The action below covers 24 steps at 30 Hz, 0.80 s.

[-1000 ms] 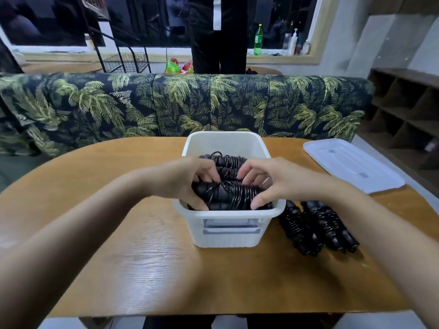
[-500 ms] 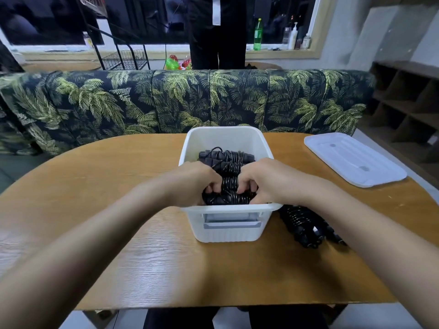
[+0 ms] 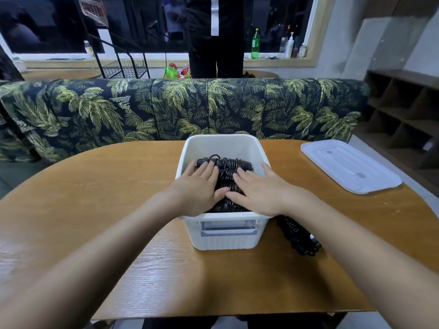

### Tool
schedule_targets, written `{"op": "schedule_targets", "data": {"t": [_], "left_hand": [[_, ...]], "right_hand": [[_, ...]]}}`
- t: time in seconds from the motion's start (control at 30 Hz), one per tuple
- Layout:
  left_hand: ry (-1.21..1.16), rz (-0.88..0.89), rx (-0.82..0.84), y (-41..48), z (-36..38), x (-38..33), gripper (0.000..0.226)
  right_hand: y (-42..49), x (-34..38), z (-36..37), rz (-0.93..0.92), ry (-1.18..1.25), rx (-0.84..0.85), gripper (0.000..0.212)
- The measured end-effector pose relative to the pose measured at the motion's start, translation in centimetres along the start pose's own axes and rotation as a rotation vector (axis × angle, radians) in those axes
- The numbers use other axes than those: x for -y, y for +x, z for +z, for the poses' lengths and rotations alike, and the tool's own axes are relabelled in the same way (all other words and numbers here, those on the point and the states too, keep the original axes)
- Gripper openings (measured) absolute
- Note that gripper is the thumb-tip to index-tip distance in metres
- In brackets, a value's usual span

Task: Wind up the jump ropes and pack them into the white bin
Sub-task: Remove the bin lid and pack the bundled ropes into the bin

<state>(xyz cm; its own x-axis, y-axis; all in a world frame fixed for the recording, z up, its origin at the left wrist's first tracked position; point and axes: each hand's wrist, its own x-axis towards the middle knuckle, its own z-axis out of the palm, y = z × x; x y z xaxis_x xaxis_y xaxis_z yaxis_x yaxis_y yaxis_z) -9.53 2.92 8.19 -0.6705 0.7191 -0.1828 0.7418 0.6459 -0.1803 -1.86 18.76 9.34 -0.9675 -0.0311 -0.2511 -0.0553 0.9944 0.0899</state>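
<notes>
As binned ropes (image 3: pixel 228 165) are pressed down by the flat left hand (image 3: pixel 199 189) and right hand (image 3: pixel 259 191), a wound bundle (image 3: pixel 297 233) is left unpacked beside the white bin (image 3: pixel 225 237).

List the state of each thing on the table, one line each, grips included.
white bin: uncovered, holding ropes.
lid: off, flat on the table.
ropes in bin: wound, pressed down.
rope bundle beside bin: wound, unpacked.
left grip: open, flat on ropes.
right grip: open, flat on ropes.

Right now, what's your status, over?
Flat left hand and right hand press wound ropes into white bin. Another bundle on table beside bin. The lid lies aside; nothing blocking.
</notes>
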Motion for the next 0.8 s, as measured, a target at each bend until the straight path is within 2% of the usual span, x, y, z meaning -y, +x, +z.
{"op": "schedule_targets", "data": {"t": [0.2,0.27,0.33,0.47,0.53,0.57,0.6,0.67,0.73,0.8], "left_hand": [[0.04,-0.001,0.093,0.4,0.1,0.1,0.068],[0.014,-0.023,0.097,0.4,0.1,0.0,0.068],[-0.037,-0.045,0.034,0.6,0.0,-0.2,0.068],[-0.102,-0.085,-0.105,0.5,-0.3,-1.4,0.059],[-0.131,-0.101,-0.094,0.5,-0.6,-2.0,0.059],[-0.141,-0.105,-0.087,0.4,-0.8,-2.2,0.06],[-0.15,-0.107,-0.085,0.4,-0.9,-2.4,0.061],[-0.167,-0.119,-0.089,0.4,-1.0,-2.6,0.061],[-0.174,-0.128,-0.101,0.6,-1.0,-2.7,0.063],[-0.191,-0.138,-0.109,0.7,-0.9,-2.9,0.064]], "right_hand": [[0.7,0.0,-0.3,0.011,-0.021,0.102,0.07],[0.5,0.1,-0.3,0.013,-0.02,0.067,0.069],[0.2,-0.2,0.0,-0.008,0.045,-0.074,0.062],[-0.7,-2.3,1.2,-0.034,0.572,-0.587,0.031],[-1.9,-5.3,2.5,0.174,0.669,-0.756,0.03],[-2.7,-7.1,3.5,0.324,0.673,-0.756,0.03],[-3.4,-9.0,4.6,0.475,0.649,-0.671,0.03],[-4.5,-12.1,6.8,0.665,0.566,-0.309,0.044],[-5.0,-13.1,7.9,0.672,0.57,-0.005,0.063],[-5.1,-13.1,8.4,0.643,0.687,0.062,0.069]]}}
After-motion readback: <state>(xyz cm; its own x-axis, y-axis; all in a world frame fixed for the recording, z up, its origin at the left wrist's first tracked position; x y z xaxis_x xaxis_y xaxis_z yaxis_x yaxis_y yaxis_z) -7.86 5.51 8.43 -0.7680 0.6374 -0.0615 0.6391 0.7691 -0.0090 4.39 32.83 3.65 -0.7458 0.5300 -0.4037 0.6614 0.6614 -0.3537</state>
